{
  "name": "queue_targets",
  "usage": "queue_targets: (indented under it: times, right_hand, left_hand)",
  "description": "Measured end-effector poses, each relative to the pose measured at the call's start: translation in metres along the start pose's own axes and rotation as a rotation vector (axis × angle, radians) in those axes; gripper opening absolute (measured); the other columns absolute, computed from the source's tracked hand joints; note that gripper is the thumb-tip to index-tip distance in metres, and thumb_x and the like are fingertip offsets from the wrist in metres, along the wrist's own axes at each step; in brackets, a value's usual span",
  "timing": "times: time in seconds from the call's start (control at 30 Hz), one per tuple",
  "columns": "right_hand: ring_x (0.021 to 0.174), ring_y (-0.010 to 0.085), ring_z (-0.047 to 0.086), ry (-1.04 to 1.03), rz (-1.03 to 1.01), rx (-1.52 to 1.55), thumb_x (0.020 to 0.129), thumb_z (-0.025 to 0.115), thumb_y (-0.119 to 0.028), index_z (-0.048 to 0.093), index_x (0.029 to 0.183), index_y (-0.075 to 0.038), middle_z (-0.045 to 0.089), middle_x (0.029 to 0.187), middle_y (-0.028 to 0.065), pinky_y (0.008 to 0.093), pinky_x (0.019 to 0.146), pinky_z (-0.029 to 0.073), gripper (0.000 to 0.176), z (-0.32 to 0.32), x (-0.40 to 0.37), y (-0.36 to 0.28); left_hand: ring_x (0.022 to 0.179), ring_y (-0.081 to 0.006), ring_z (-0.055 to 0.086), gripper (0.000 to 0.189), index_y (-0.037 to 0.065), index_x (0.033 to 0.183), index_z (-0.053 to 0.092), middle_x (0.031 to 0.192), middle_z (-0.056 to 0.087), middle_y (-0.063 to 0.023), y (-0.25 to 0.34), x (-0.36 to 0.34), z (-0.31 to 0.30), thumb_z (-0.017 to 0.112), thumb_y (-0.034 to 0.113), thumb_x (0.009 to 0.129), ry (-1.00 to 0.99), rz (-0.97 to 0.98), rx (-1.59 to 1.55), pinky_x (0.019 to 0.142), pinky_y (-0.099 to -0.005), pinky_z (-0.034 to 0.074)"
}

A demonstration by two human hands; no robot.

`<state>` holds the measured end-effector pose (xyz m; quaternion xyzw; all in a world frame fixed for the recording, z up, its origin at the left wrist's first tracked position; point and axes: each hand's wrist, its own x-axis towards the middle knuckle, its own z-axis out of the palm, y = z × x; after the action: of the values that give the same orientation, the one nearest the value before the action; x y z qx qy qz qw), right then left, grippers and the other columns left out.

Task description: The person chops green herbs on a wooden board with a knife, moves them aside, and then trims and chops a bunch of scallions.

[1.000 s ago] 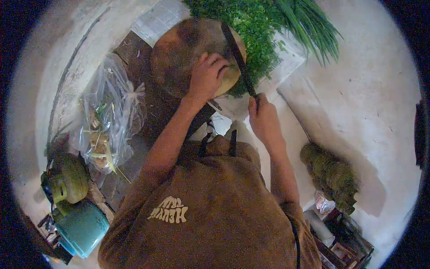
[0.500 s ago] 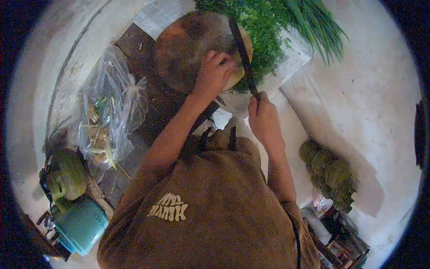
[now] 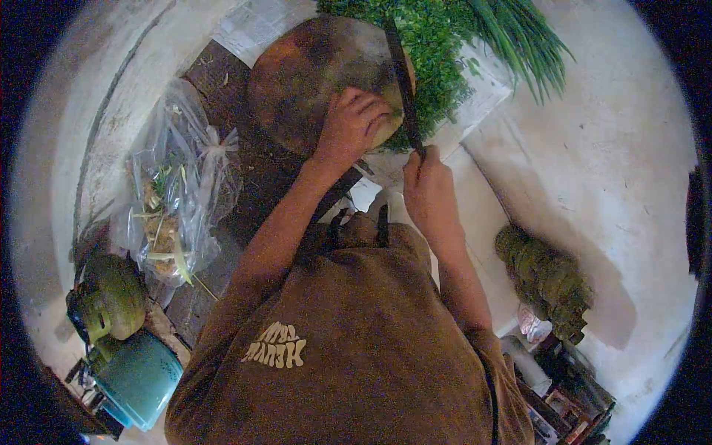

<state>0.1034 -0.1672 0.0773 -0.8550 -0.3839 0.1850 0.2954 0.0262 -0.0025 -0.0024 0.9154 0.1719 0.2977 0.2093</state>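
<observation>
A round wooden chopping board (image 3: 297,81) lies in front of me, with a whitish, worn top. My left hand (image 3: 354,122) rests on its near right part, fingers curled together; whatever may be under them is hidden. My right hand (image 3: 430,185) is wrapped round the handle of a long dark knife (image 3: 400,81). The blade points away from me along the board's right edge, close to my left fingertips. Just beyond the blade lies a heap of chopped green leaves (image 3: 437,67).
Long green onions (image 3: 519,44) lie at the top right on pale sheets (image 3: 489,104). To the left sits a clear plastic bag (image 3: 178,185) with scraps. A green gas cylinder (image 3: 111,297) and teal container (image 3: 141,378) stand lower left, another green cylinder-like object (image 3: 545,282) at right.
The left fingers have curled in a little more on the board. My right hand and the knife have shifted slightly left, with the blade still at the board's right edge.
</observation>
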Motion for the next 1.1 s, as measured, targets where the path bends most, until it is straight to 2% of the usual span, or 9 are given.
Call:
queue_targets:
  times: [0.13,0.23,0.33,0.43,0.53,0.63,0.83,1.1]
  right_hand:
    - [0.070,0.0516,0.057,0.049,-0.025,-0.007,0.097,0.048,-0.016,0.047,0.091,0.006,0.058,0.071,0.0321,0.0585,0.059,0.042,0.022,0.009,0.001,0.003]
    - [0.069,0.0517,0.057,0.073,-0.120,-0.085,0.097,0.049,-0.016,0.047,0.091,0.006,0.058,0.071,0.0328,0.0587,0.060,0.043,0.023,0.013,0.002,0.000]
    - [0.067,0.0517,0.056,0.055,-0.081,-0.077,0.097,0.050,-0.015,0.046,0.092,0.007,0.057,0.069,0.0328,0.0588,0.060,0.042,0.023,0.019,0.002,0.000]
    - [0.066,0.0513,0.056,0.139,-0.184,-0.100,0.097,0.049,-0.015,0.046,0.093,0.007,0.056,0.068,0.0320,0.0585,0.059,0.042,0.022,0.019,0.000,0.002]
    - [0.065,0.0512,0.055,0.027,-0.070,-0.038,0.097,0.050,-0.014,0.046,0.093,0.007,0.056,0.068,0.0313,0.0582,0.058,0.042,0.022,0.012,0.003,0.001]
    - [0.065,0.0516,0.055,0.037,-0.075,-0.044,0.097,0.049,-0.015,0.046,0.093,0.007,0.056,0.067,0.0313,0.0578,0.057,0.042,0.022,0.006,0.004,-0.002]
    - [0.068,0.0531,0.057,0.012,0.004,-0.003,0.098,0.048,-0.014,0.045,0.094,0.007,0.057,0.071,0.0337,0.0577,0.058,0.042,0.022,0.006,0.005,-0.009]
    - [0.071,0.0539,0.057,0.031,-0.001,0.001,0.097,0.048,-0.013,0.045,0.093,0.008,0.058,0.073,0.0343,0.0578,0.059,0.043,0.022,0.013,0.005,-0.007]
  left_hand:
    - [0.104,-0.0279,0.054,0.018,0.011,0.101,0.067,0.105,0.065,-0.0048,0.007,-0.004,-0.003,0.064,0.018,0.084,-0.009,-0.010,-0.017,0.092,-0.0445,0.040]
    - [0.104,-0.0288,0.055,0.018,0.010,0.101,0.066,0.106,0.065,-0.0067,0.009,-0.008,-0.005,0.063,0.018,0.085,0.010,0.005,-0.027,0.093,-0.0444,0.041]
    - [0.104,-0.0304,0.055,0.019,0.009,0.103,0.065,0.107,0.065,-0.0088,0.012,-0.009,-0.009,0.062,0.018,0.087,-0.046,-0.041,-0.067,0.094,-0.0440,0.041]
    - [0.102,-0.0316,0.057,0.016,0.008,0.099,0.065,0.103,0.066,-0.0092,0.012,-0.013,-0.006,0.066,0.010,0.083,0.002,-0.034,-0.046,0.094,-0.0433,0.043]
    - [0.101,-0.0319,0.058,0.015,0.008,0.098,0.065,0.103,0.067,-0.0091,0.016,-0.012,-0.009,0.066,0.010,0.084,-0.008,-0.034,-0.051,0.094,-0.0437,0.043]
    - [0.104,-0.0326,0.055,0.017,0.007,0.102,0.066,0.105,0.066,-0.0107,0.014,-0.015,-0.006,0.062,0.014,0.087,-0.006,-0.041,-0.095,0.095,-0.0449,0.042]
    - [0.099,-0.0307,0.056,0.016,0.006,0.098,0.066,0.102,0.067,-0.0087,0.018,-0.013,-0.009,0.064,0.011,0.084,0.022,-0.055,-0.105,0.092,-0.0429,0.043]
    - [0.098,-0.0296,0.057,0.015,0.008,0.096,0.067,0.099,0.067,-0.0078,0.017,-0.015,-0.007,0.066,0.012,0.081,0.045,-0.069,-0.112,0.089,-0.0424,0.044]
